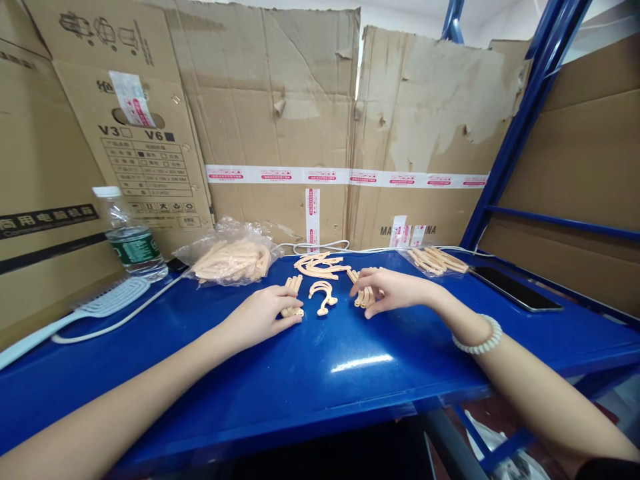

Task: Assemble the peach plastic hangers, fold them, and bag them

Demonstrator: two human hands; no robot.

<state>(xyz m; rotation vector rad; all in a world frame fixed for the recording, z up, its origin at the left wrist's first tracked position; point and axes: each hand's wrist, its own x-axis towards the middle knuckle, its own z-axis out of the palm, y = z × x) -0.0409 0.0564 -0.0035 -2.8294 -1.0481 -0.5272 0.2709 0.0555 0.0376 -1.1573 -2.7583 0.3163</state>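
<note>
My left hand (263,312) rests on the blue table, its thumb and fingers apart beside a row of pale beige strips (294,287); they touch or nearly touch its near end. Over a second row of beige strips (361,300), my right hand (390,289) hovers low with fingers curved and spread, partly hiding the row. Between the hands lie a few loose curved beige pieces (324,288) with small rounded ends. Just behind them is a loose heap of longer curved beige pieces (320,265). The exact kind of these pieces cannot be made out.
A clear plastic bag of beige pieces (233,259) lies at left, a smaller bag (435,260) at right. A water bottle (131,240), pale hairbrush (113,298), white cable (125,325) and phone (515,288) lie around. Cardboard (280,127) walls the back; blue posts (520,133) stand right.
</note>
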